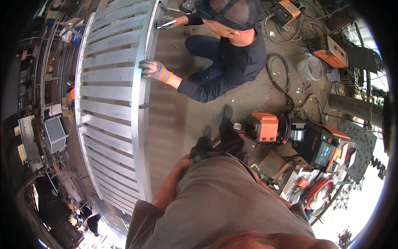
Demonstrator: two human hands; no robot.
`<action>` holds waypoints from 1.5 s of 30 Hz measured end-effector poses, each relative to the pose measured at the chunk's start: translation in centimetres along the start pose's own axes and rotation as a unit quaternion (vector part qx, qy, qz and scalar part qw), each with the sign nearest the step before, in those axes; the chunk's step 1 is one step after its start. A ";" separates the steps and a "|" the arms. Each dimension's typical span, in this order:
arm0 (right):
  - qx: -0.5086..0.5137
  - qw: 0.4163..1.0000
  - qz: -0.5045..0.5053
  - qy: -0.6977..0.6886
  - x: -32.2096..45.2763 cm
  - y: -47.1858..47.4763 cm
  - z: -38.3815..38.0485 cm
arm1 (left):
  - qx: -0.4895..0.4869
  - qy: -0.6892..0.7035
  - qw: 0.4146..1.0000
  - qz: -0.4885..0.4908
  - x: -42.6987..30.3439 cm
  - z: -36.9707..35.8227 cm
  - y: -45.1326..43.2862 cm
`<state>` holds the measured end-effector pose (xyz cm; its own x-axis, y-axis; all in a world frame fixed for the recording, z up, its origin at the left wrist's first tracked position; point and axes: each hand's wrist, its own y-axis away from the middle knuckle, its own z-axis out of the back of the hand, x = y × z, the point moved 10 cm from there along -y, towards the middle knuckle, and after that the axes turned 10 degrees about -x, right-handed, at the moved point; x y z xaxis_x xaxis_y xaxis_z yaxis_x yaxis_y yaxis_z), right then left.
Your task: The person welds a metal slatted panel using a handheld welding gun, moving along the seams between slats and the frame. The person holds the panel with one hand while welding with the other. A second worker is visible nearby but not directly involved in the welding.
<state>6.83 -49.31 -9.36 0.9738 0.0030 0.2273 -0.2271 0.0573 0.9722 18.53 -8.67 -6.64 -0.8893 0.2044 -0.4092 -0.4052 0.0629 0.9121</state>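
My left hand (185,161) hangs at my hip, beside the dark trousers (234,149); its fingers are mostly hidden there. My right hand is out of view behind my shirt (214,193). To my left stands a long slatted frame of bare metal (135,118). Across from me a crouching co-worker (230,62) in a mesh cap rests one gloved hand (155,71) on the frame's near rail. The co-worker's other gloved hand (166,22) holds a white, pen-like marker. A tape measure blade (150,26) lies along that rail.
Orange welding machines (263,127) stand on the concrete floor (174,130), with cables (278,77) looped nearby. A white bucket (310,68) sits behind the co-worker. At my right are a machine with a lit screen (324,155) and a red basin (318,193). Cluttered racks (46,77) line the left.
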 end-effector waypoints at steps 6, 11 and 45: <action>0.034 0.999 -0.010 0.027 3.5 -0.8 1.8 | -0.009 -0.032 0.993 -0.117 -4.3 -0.9 1.3; 0.053 0.998 -0.013 0.040 5.6 -1.6 2.7 | -0.068 -0.072 0.994 -0.044 -5.1 -1.3 2.6; 0.103 0.992 0.027 0.074 13.7 -2.2 1.7 | -0.106 -0.232 0.962 -0.101 -1.5 -0.1 0.4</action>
<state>20.67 -51.08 -8.29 0.9473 0.1478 0.2841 -0.2621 -0.1520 0.9530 19.67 -9.05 -5.71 -0.6172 0.6266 -0.4759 -0.6370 -0.0428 0.7697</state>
